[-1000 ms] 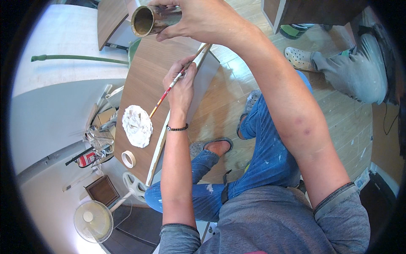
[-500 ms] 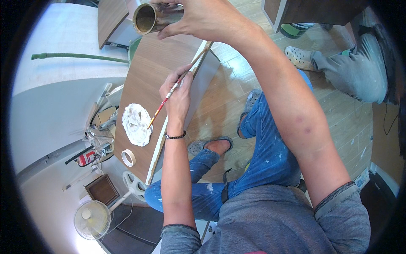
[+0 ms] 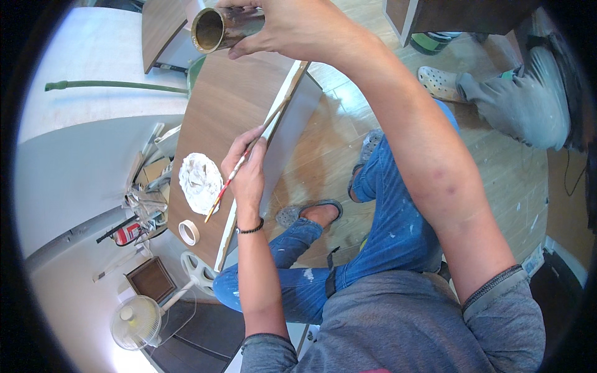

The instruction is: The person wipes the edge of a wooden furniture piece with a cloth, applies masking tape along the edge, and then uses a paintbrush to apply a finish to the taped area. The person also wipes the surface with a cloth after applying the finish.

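My left hand grips a slim paintbrush with a red and white handle. Its far end rests at the long narrow edge of a wood-grain panel; that edge is brown at the far end and whitish nearer me. Above the panel's far part, my right hand is wrapped around a stained metal can, tilted with its round mouth facing left. What the can contains is too dark to make out. Left of my left hand, a crumpled white cloth-like bundle lies on the panel.
A roll of masking tape lies near the panel's near left corner. A fan stands at the lower left. Clutter sits beyond the panel's left side. At the right, another person's leg and clog are close by.
My left hand has moved nearer to me along the panel edge, drawing the brush with it. The can in my right hand has shifted slightly left.
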Available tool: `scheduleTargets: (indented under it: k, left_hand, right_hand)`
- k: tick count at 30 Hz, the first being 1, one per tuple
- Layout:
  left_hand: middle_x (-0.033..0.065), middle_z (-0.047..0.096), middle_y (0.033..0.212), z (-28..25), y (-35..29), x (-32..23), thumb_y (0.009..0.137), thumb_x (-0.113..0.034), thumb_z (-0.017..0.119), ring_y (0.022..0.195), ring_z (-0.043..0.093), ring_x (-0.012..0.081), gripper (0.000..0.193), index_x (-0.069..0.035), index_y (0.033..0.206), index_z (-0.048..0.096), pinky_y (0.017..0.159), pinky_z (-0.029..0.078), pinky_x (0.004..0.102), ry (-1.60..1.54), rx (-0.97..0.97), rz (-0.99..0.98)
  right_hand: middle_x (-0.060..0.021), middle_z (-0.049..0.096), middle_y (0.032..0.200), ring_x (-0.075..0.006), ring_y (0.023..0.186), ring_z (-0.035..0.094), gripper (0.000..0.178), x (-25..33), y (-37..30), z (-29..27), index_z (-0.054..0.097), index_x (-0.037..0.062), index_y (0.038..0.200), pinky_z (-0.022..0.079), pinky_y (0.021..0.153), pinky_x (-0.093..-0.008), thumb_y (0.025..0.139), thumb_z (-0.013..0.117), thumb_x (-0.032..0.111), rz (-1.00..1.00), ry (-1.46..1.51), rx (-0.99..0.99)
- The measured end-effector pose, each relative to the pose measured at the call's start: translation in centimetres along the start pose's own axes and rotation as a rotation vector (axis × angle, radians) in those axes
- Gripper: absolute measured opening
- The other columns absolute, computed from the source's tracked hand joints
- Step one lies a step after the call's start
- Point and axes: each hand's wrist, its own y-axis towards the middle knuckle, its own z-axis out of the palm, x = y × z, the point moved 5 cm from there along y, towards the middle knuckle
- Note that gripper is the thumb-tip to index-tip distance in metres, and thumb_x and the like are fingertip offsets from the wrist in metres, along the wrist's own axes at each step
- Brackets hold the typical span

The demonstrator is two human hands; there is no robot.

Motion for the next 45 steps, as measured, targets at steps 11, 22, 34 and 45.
scheduleTargets:
  k: [11, 22, 34, 45]
  left_hand:
    - [0.0111, 0.077, 0.106, 4.3, 3.8, -3.2, 0.100, -0.015, 0.069, 0.096, 0.068, 0.0154, 0.026, -0.002, 0.122, 0.075, 0.089, 0.052, 0.0292, -0.209, -0.036, 0.178]
    - [0.0103, 0.076, 0.104, 6.0, 5.7, -3.4, 0.099, -0.013, 0.069, 0.096, 0.067, 0.0147, 0.023, -0.001, 0.117, 0.076, 0.086, 0.052, 0.0286, -0.058, 0.044, 0.204]
    - [0.0128, 0.076, 0.098, 2.5, 2.8, -2.2, 0.094, -0.009, 0.069, 0.093, 0.070, 0.0185, 0.020, -0.002, 0.110, 0.079, 0.086, 0.053, 0.0315, 0.045, -0.001, 0.206]
    - [0.0112, 0.076, 0.106, -3.1, -0.7, 1.2, 0.094, -0.007, 0.069, 0.099, 0.069, 0.0176, 0.019, -0.001, 0.110, 0.078, 0.088, 0.052, 0.0306, 0.047, -0.050, 0.078]
  right_hand:
    - [-0.0190, 0.076, 0.111, -0.0321, 0.105, 0.073, 0.053, -1.0, 1.1, 0.8, 0.070, 0.0035, 0.125, 0.057, 0.094, -0.0387, 0.076, 0.087, 0.015, 0.067, 0.045, 0.043]
    - [-0.0187, 0.076, 0.109, -0.0326, 0.104, 0.074, 0.045, -1.0, 1.2, 0.4, 0.071, 0.0030, 0.116, 0.057, 0.093, -0.0389, 0.076, 0.088, 0.015, 0.045, 0.049, 0.045]
    - [-0.0177, 0.076, 0.112, -0.0317, 0.106, 0.073, 0.051, -0.9, 1.1, 0.6, 0.070, 0.0032, 0.122, 0.057, 0.094, -0.0382, 0.076, 0.089, 0.016, 0.077, 0.019, 0.034]
    - [-0.0188, 0.076, 0.113, -0.0318, 0.107, 0.073, 0.053, -1.4, 1.2, 1.1, 0.071, 0.0033, 0.123, 0.057, 0.095, -0.0382, 0.075, 0.089, 0.017, 0.067, 0.025, 0.030]
